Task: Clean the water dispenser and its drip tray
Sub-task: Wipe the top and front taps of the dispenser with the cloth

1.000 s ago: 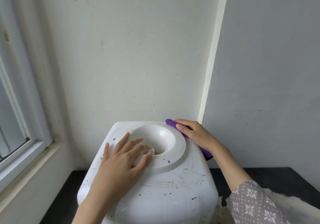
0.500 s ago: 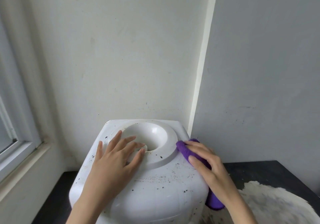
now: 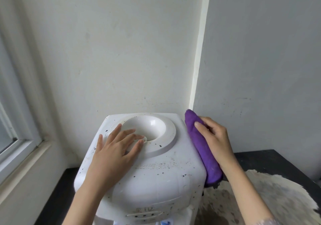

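A white water dispenser stands in the corner, its top speckled with dark dirt around a round bottle well. My left hand lies flat on the top, fingers straight, tips at the well's left rim. My right hand presses a folded purple cloth against the dispenser's right side, fingers extended over the cloth. The drip tray is out of sight below the frame.
Walls close in behind and to the right of the dispenser. A window frame and sill run along the left. The dispenser stands on a dark counter with a large whitish stained patch at the right.
My right hand with the purple cloth slid from the back right corner forward along the top edge, and now lies against the right side. The left hand stays in place.
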The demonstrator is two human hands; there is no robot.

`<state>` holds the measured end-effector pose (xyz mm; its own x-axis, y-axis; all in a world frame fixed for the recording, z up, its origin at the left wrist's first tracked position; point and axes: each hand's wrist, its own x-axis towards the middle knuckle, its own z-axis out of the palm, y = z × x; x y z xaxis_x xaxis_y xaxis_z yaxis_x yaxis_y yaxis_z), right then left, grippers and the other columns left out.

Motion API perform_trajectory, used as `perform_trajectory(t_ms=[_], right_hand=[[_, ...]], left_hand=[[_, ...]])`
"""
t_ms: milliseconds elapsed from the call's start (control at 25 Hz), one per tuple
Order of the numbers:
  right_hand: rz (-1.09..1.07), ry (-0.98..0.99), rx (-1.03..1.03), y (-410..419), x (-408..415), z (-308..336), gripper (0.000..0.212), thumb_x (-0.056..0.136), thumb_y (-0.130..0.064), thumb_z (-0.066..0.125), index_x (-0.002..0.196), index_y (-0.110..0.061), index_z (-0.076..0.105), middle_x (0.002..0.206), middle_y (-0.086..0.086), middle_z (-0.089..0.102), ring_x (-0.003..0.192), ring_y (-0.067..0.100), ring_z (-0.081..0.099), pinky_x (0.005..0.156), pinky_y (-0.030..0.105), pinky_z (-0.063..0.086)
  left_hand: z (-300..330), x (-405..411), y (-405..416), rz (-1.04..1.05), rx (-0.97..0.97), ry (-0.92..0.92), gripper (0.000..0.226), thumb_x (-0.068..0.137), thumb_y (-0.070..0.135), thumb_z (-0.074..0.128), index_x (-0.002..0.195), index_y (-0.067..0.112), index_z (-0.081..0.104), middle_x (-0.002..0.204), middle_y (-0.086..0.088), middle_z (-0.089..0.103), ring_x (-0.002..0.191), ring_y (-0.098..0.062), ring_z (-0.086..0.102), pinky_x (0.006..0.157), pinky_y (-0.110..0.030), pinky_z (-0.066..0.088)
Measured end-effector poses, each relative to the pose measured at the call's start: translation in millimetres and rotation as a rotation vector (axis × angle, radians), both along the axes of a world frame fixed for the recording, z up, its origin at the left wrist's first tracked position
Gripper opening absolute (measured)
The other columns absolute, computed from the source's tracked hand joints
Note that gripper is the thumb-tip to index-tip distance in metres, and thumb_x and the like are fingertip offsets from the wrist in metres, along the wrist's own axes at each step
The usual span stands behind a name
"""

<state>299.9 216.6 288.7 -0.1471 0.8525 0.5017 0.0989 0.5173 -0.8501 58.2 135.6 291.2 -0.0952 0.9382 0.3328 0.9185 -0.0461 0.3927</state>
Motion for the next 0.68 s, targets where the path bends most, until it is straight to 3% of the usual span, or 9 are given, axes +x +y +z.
perform_trajectory(t_ms=[160, 320, 440, 560, 680], right_hand=[[0.186, -0.185, -0.226, 12, -6, -8, 0.023, 0.093, -0.032, 0.056, 0.113, -0.044, 0.056, 0.126, -0.024, 0.054, 0.116, -0.015, 0.046, 0.103, 0.013, 0.034], [0.211, -0.115, -0.216, -20, -1, -20, 0.032, 0.085, -0.045, 0.054, 0.117, -0.044, 0.057, 0.134, -0.026, 0.048, 0.125, -0.007, 0.042, 0.103, 0.021, 0.033], [0.096, -0.166, -0.045, -53, 0, -29, 0.041, 0.083, -0.054, 0.050, 0.119, -0.037, 0.060, 0.133, -0.023, 0.046, 0.128, 0.003, 0.041, 0.103, 0.023, 0.032], [-0.206, -0.352, 0.217, -81, -13, -48, 0.040, 0.088, -0.064, 0.040, 0.118, -0.045, 0.057, 0.130, -0.023, 0.047, 0.123, 0.014, 0.042, 0.099, 0.025, 0.035], [-0.443, -0.477, 0.453, -92, -18, -66, 0.036, 0.095, -0.054, 0.039, 0.122, -0.037, 0.055, 0.126, -0.009, 0.055, 0.111, 0.023, 0.044, 0.093, 0.035, 0.041]], left_hand=[[-1, -1, 0, 0.003, 0.014, -0.016, 0.071, 0.067, 0.075, -0.001, 0.111, 0.055, 0.050, 0.136, 0.035, 0.033, 0.140, 0.007, 0.000, 0.117, -0.037, -0.002], [-1, 2, -3, 0.005, 0.015, -0.020, 0.064, 0.067, 0.075, 0.000, 0.105, 0.057, 0.048, 0.135, 0.035, 0.034, 0.141, 0.006, 0.001, 0.118, -0.037, 0.000], [-2, 3, -3, 0.007, 0.020, -0.022, 0.071, 0.067, 0.075, 0.001, 0.111, 0.053, 0.052, 0.136, 0.034, 0.034, 0.140, 0.006, 0.001, 0.117, -0.036, 0.000], [-2, 2, -2, 0.005, 0.021, -0.031, 0.071, 0.068, 0.075, 0.002, 0.112, 0.053, 0.053, 0.136, 0.033, 0.035, 0.141, 0.006, 0.002, 0.117, -0.038, 0.000], [-4, 1, -2, -0.007, 0.021, -0.033, 0.073, 0.069, 0.075, 0.003, 0.114, 0.051, 0.054, 0.137, 0.031, 0.036, 0.141, 0.005, 0.003, 0.117, -0.040, 0.000]])
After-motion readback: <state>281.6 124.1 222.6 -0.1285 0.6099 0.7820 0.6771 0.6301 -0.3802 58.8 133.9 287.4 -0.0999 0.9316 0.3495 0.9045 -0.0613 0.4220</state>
